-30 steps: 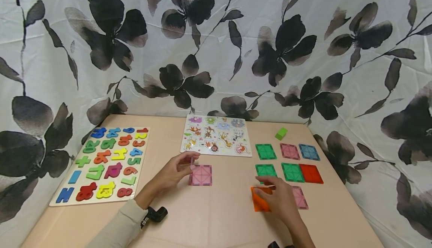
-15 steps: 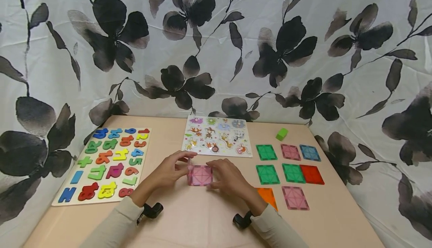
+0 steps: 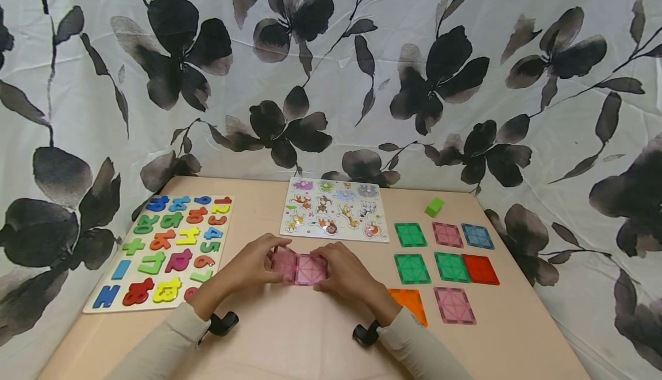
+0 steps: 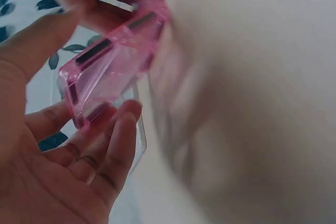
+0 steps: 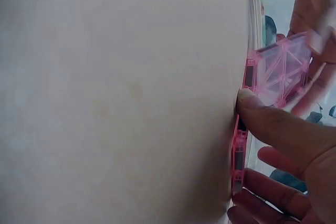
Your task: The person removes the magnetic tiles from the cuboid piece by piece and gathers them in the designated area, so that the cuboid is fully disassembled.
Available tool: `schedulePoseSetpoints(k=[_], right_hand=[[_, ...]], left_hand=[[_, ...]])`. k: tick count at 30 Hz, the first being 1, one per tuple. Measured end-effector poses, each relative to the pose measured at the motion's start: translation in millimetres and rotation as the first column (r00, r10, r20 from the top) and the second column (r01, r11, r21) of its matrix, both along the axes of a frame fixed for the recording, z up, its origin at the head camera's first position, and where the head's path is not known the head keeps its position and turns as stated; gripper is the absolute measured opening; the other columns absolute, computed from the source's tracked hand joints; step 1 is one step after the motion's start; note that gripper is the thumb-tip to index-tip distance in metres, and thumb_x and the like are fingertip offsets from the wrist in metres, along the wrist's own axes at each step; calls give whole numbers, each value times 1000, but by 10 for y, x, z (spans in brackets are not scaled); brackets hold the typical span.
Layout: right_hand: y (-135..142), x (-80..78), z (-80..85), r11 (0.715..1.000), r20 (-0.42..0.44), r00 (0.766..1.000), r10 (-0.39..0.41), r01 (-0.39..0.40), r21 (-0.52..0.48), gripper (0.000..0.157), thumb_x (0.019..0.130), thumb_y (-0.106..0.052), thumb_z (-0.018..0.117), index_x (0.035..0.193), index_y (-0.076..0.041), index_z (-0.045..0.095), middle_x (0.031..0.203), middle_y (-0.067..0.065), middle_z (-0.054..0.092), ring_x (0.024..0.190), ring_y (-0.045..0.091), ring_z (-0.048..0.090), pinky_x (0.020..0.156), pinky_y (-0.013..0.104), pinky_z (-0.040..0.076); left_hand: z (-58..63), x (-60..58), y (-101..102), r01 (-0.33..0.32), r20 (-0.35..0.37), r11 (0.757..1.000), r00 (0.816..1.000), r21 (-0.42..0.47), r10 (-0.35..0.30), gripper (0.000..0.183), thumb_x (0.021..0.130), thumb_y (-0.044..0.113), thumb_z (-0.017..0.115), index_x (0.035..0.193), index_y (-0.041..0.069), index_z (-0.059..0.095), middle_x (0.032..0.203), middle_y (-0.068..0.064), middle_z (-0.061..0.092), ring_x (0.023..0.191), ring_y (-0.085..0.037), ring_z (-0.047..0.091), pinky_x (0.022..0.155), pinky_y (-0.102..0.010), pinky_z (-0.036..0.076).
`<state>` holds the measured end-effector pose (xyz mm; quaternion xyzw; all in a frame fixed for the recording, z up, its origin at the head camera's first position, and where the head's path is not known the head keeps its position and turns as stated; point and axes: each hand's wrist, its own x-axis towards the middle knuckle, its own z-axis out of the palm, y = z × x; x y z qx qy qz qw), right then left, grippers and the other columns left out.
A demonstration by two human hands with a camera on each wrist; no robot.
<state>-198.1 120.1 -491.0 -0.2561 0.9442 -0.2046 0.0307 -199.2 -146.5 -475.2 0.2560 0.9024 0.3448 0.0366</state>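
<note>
Two pink magnetic tiles meet edge to edge in front of me. My left hand (image 3: 254, 265) holds the left pink tile (image 4: 113, 72) by its edges between thumb and fingers, tilted up from the table. Flat on the table lies the right pink tile (image 3: 311, 269). Around its right side my right hand (image 3: 343, 273) grips it, with the thumb (image 5: 262, 111) on the near edge and fingers at the far edge. In the right wrist view the raised tile (image 5: 283, 72) leans away from the flat one.
At right lie green tiles (image 3: 412, 269), a red tile (image 3: 482, 269), a blue tile (image 3: 478, 236), more pink tiles (image 3: 454, 305) and an orange tile (image 3: 408, 304) partly behind the right wrist. A green block (image 3: 434, 207), an animal board (image 3: 335, 210) and a letter-and-number board (image 3: 160, 253) stand farther out.
My right hand has left the orange tile and moved left to grip the flat pink tile. The left hand's tile has tipped from upright outward to the left.
</note>
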Motion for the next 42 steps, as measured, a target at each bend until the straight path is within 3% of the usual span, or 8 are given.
schedulePoseSetpoints(k=[4, 8, 12, 18, 23, 30, 34, 42], right_hand=[[37, 18, -7, 1000, -32, 999, 12, -12, 13, 70, 77, -36, 97, 138, -14, 70, 129, 2, 73, 120, 19, 59, 107, 38, 55], [81, 54, 10, 999, -64, 998, 17, -15, 37, 71, 75, -36, 97, 137, -14, 70, 128, 3, 73, 117, 19, 59, 105, 37, 55], [143, 120, 66, 998, -78, 997, 4, 1, 69, 72, 74, -37, 97, 138, -16, 71, 129, 2, 71, 118, 19, 58, 104, 38, 57], [372, 251, 166, 997, -78, 995, -69, 72, 38, 73, 73, -38, 98, 138, -18, 71, 128, -1, 71, 115, 16, 57, 99, 38, 58], [756, 377, 235, 984, -60, 983, -173, 170, -57, 73, 71, -35, 100, 137, -22, 71, 129, -5, 71, 122, 17, 58, 104, 46, 56], [1420, 531, 343, 945, 94, 946, -311, 318, -78, 74, 77, -34, 97, 144, -35, 64, 148, -1, 62, 148, 36, 47, 112, 71, 46], [1825, 618, 359, 932, 111, 932, -346, 355, -71, 72, 79, -37, 95, 144, -35, 64, 150, 6, 61, 141, 38, 51, 106, 70, 52], [2600, 796, 260, 930, 31, 934, -356, 357, -83, 72, 76, -35, 96, 141, -25, 66, 141, 9, 65, 123, 35, 62, 98, 65, 58]], left_hand=[[-25, 20, 22, -31, -135, 981, 991, -194, 4, 80, 75, 30, 98, 143, 4, 64, 126, -9, 65, 107, -21, 63, 95, -45, 60], [-43, 62, 26, -69, -176, 954, 984, -292, 17, 80, 73, 42, 98, 138, 8, 67, 129, -10, 67, 115, -27, 65, 99, -51, 60], [-78, 101, 44, -66, -228, 951, 974, -303, -5, 79, 71, 50, 98, 133, 10, 69, 125, -8, 70, 114, -26, 64, 98, -50, 59], [-123, 120, 175, -86, -396, 961, 918, -263, -26, 74, 64, 53, 98, 120, 11, 74, 108, 0, 62, 99, -16, 55, 80, -34, 55], [-108, 193, 324, -76, -400, 972, 916, -222, -20, 75, 66, 55, 97, 122, 10, 74, 104, 1, 56, 97, -13, 49, 76, -28, 49], [-96, 312, 558, -34, -416, 973, 907, -227, -65, 75, 68, 58, 94, 121, 10, 73, 103, 1, 56, 97, -13, 49, 76, -26, 49], [-141, 345, 687, -13, -431, 976, 899, -217, -84, 75, 67, 58, 94, 121, 10, 72, 104, 1, 57, 97, -13, 50, 76, -26, 51], [-227, 384, 862, 32, -413, 974, 902, -225, -126, 71, 67, 55, 93, 120, 12, 73, 105, 1, 59, 96, -12, 50, 77, -25, 51]])
